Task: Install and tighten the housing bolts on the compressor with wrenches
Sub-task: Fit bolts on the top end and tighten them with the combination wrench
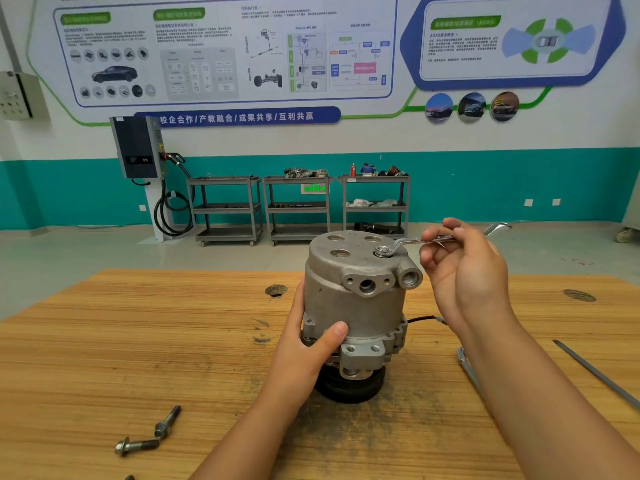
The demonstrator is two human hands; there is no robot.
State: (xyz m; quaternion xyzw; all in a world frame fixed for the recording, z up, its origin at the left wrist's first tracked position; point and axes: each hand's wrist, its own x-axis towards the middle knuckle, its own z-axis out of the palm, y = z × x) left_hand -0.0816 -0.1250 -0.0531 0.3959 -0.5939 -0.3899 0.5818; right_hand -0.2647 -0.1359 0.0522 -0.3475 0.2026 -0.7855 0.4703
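A grey aluminium compressor point(353, 306) stands upright on its black pulley in the middle of the wooden table point(104, 341). My left hand point(308, 344) grips its lower left side, thumb across the front. My right hand point(460, 265) holds the shaft of a silver wrench point(412, 241), whose ring end sits over a bolt point(383, 251) on the compressor's top face. Three open bolt holes show on that top face. Two loose bolts point(149, 434) lie on the table at the front left.
A second wrench point(465, 367) lies on the table to the right, partly under my right forearm, and a long thin metal bar point(595, 372) lies farther right. A black wire point(420, 319) leaves the compressor's right side. Grey tool carts point(298, 206) stand at the far wall.
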